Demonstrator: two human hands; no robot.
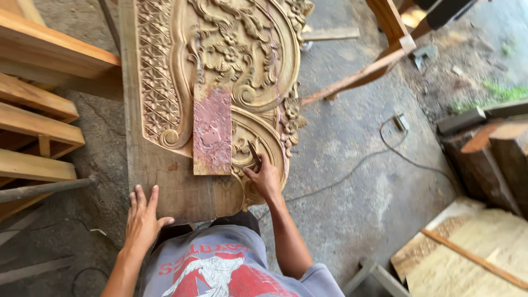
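Closest to the viewer, a grey shirt (220, 269) with a red print fills the bottom edge. Beyond it lies a carved wooden panel (220, 60) on a plank (165, 176). Left hand (142, 220) rests flat, fingers spread, on the plank's near edge, holding nothing. Right hand (265, 179) grips a small dark tool (254, 155) against the panel's lower scrollwork. A reddish rectangular block (212, 131) lies on the panel, just left of that tool. A thin cable (352, 170) trails across the concrete floor (352, 121) to the panel's right.

The carved panel (220, 60) was pale, bare, matt wood. On it lay a rough block (212, 132) smeared with dull red. Beside the panel, the floor (352, 137) was grey, gritty concrete.
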